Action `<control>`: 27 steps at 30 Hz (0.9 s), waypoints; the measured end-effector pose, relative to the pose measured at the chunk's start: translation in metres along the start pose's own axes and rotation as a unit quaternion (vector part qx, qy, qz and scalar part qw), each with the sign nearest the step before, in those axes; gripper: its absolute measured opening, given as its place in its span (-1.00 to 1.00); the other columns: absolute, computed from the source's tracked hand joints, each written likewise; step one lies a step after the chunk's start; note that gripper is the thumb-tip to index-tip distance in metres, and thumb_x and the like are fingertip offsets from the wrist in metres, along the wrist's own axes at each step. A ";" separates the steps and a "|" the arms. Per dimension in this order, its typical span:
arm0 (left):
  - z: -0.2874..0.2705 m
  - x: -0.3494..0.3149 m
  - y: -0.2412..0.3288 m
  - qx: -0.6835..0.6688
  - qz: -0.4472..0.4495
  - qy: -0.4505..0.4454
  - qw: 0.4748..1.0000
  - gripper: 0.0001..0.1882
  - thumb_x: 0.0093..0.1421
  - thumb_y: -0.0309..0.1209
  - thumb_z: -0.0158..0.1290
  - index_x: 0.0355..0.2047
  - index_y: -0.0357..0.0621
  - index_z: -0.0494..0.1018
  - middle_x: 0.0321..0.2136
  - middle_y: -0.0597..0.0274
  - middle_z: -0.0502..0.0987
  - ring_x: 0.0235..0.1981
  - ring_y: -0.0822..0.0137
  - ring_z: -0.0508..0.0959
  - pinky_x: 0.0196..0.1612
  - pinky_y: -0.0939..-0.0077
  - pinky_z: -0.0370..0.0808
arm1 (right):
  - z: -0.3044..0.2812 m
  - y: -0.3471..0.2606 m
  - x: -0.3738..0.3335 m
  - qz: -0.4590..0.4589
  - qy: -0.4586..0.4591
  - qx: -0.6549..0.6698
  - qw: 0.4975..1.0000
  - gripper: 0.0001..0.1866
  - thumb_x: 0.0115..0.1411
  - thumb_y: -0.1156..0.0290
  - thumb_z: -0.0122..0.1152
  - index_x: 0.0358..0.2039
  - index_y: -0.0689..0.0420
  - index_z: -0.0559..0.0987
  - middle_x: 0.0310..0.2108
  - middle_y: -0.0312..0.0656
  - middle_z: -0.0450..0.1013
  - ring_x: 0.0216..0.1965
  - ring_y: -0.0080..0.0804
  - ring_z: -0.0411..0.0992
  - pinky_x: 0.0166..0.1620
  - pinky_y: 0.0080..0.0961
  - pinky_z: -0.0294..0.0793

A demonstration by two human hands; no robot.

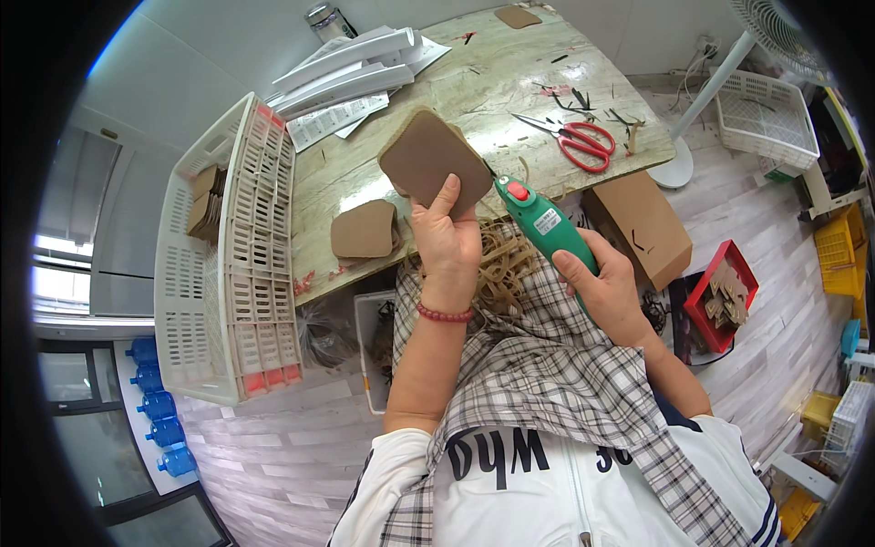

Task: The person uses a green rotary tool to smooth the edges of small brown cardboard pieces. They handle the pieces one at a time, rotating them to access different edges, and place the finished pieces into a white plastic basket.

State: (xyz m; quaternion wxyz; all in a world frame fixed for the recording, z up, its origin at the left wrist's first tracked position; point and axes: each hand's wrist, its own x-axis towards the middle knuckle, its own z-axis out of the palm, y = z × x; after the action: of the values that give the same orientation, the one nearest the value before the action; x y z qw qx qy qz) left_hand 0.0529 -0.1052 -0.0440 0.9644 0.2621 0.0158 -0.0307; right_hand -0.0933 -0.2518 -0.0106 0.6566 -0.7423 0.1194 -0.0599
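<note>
My left hand (447, 235) grips a brown padded piece with rounded corners (436, 157), thumb on its face and fingers hidden behind. It is raised over the near edge of the table. In my right hand (603, 282) is a green handheld power cutter (544, 221) with a red switch; its dark tip meets or nearly meets the right edge of the piece. A small stack of similar brown pieces (363, 230) lies on the table left of my left hand. Tan trimmed strips (503, 269) heap on my checked apron, below the piece.
Red-handled scissors (585, 146) and dark scraps lie on the marbled table (492, 82). Papers (351, 73) sit at the back left. A white plastic crate (260, 246) with brown pieces stands left. At right are a cardboard box (641, 228), a red tray (726, 296) and a fan (775, 32).
</note>
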 end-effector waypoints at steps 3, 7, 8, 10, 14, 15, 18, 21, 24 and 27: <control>-0.003 -0.005 -0.005 -0.001 -0.017 0.007 1.000 -0.56 0.15 -0.73 0.05 0.03 -0.18 0.32 -0.05 0.18 0.47 -0.05 0.25 0.51 0.08 0.33 0.50 | 0.002 -0.002 0.000 -0.001 0.010 0.004 1.000 -0.58 0.22 0.18 0.24 -0.08 0.26 0.50 -0.58 -0.36 0.39 -0.56 -0.70 0.30 -0.48 -0.66 0.30; -0.007 -0.013 -0.013 0.019 -0.034 -0.001 0.999 -0.57 0.16 -0.72 0.03 0.04 -0.19 0.30 -0.03 0.16 0.45 -0.02 0.23 0.49 0.09 0.31 0.48 | 0.000 -0.002 0.001 -0.004 0.012 0.002 1.000 -0.59 0.22 0.19 0.24 -0.08 0.26 0.50 -0.57 -0.36 0.39 -0.56 -0.71 0.29 -0.48 -0.66 0.29; -0.004 -0.018 -0.014 0.019 -0.040 -0.004 0.999 -0.57 0.16 -0.72 0.02 0.04 -0.20 0.31 -0.02 0.16 0.45 -0.01 0.22 0.49 0.10 0.30 0.47 | 0.000 -0.001 0.002 -0.006 0.013 -0.001 1.000 -0.59 0.22 0.20 0.24 -0.08 0.26 0.50 -0.57 -0.36 0.39 -0.56 -0.71 0.28 -0.48 -0.66 0.29; -0.005 -0.024 -0.016 0.021 -0.052 -0.021 0.998 -0.56 0.16 -0.72 0.02 0.06 -0.18 0.31 -0.01 0.16 0.45 0.01 0.23 0.48 0.11 0.31 0.46 | -0.001 -0.001 0.003 -0.010 0.017 -0.003 1.000 -0.59 0.22 0.20 0.24 -0.08 0.26 0.50 -0.57 -0.36 0.39 -0.56 -0.70 0.28 -0.49 -0.66 0.28; -0.009 -0.033 -0.023 0.029 -0.072 -0.027 0.997 -0.55 0.17 -0.71 0.01 0.06 -0.14 0.30 -0.01 0.19 0.45 0.00 0.27 0.48 0.11 0.33 0.46 | 0.000 -0.007 0.004 -0.016 0.033 0.001 0.999 -0.60 0.22 0.20 0.24 -0.08 0.26 0.50 -0.57 -0.36 0.38 -0.56 -0.70 0.27 -0.49 -0.66 0.27; -0.010 -0.035 -0.024 0.031 -0.077 -0.025 0.996 -0.55 0.17 -0.71 0.01 0.06 -0.14 0.30 -0.01 0.19 0.45 0.00 0.27 0.48 0.11 0.33 0.46 | 0.000 -0.008 0.005 -0.017 0.037 0.002 0.999 -0.60 0.22 0.20 0.23 -0.08 0.26 0.50 -0.57 -0.36 0.38 -0.56 -0.70 0.26 -0.49 -0.66 0.27; -0.013 -0.041 -0.027 0.037 -0.084 -0.022 0.996 -0.57 0.17 -0.71 0.01 0.05 -0.14 0.29 -0.04 0.20 0.46 -0.01 0.26 0.49 0.08 0.34 0.48 | -0.002 -0.008 0.006 -0.022 0.041 -0.006 0.999 -0.60 0.23 0.20 0.23 -0.08 0.26 0.50 -0.58 -0.37 0.37 -0.56 -0.71 0.26 -0.50 -0.66 0.26; -0.014 -0.045 -0.025 0.056 -0.093 -0.018 0.994 -0.58 0.16 -0.72 0.03 0.02 -0.16 0.31 -0.10 0.17 0.50 -0.10 0.28 0.54 -0.01 0.34 0.53 | -0.006 -0.013 0.006 -0.008 0.032 0.006 0.999 -0.60 0.22 0.21 0.24 -0.08 0.26 0.50 -0.57 -0.38 0.37 -0.56 -0.72 0.27 -0.51 -0.67 0.26; -0.022 -0.043 -0.014 0.108 -0.087 -0.045 0.989 -0.65 0.13 -0.74 0.04 -0.07 -0.21 0.39 -0.16 0.18 0.55 -0.14 0.30 0.57 -0.04 0.36 0.55 | -0.013 -0.011 0.003 0.006 0.015 0.019 1.000 -0.61 0.21 0.22 0.25 -0.08 0.26 0.50 -0.54 -0.38 0.37 -0.56 -0.72 0.29 -0.50 -0.70 0.29; -0.035 -0.031 0.001 0.168 -0.069 -0.078 0.980 -0.65 0.10 -0.76 0.04 -0.10 -0.23 0.43 -0.17 0.20 0.57 -0.14 0.33 0.57 -0.04 0.41 0.53 | -0.025 -0.011 -0.001 0.016 -0.009 0.007 1.000 -0.61 0.21 0.23 0.25 -0.09 0.26 0.50 -0.51 -0.37 0.39 -0.54 -0.72 0.31 -0.47 -0.71 0.34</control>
State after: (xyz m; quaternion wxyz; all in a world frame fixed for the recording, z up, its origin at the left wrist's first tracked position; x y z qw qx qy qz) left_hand 0.0213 -0.0855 -0.0720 0.9005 0.4153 -0.0463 -0.1201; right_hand -0.0993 -0.2747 0.0032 0.6636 -0.7362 0.1255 -0.0435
